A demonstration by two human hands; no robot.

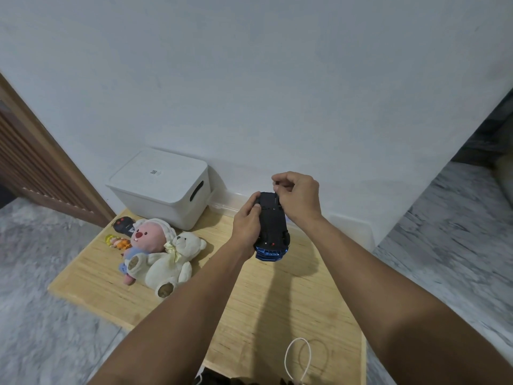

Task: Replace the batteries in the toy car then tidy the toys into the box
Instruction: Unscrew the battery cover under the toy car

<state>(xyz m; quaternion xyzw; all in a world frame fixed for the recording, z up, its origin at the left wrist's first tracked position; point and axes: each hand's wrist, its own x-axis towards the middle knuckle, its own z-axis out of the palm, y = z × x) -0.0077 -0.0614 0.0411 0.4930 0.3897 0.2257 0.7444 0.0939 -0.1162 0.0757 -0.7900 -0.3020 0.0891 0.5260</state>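
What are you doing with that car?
A person holds a shiny blue toy car upside down above the wooden table. The left hand grips its side while the right hand pinches at the far end of its black underside. The white lidded plastic box sits closed by the wall, and a white teddy bear and pink plush doll lie beside it.

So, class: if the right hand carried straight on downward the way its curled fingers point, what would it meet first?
Most likely the upturned underside of the toy car, which the left hand grips; the right hand is pinching at its far end already, though depth is unclear.
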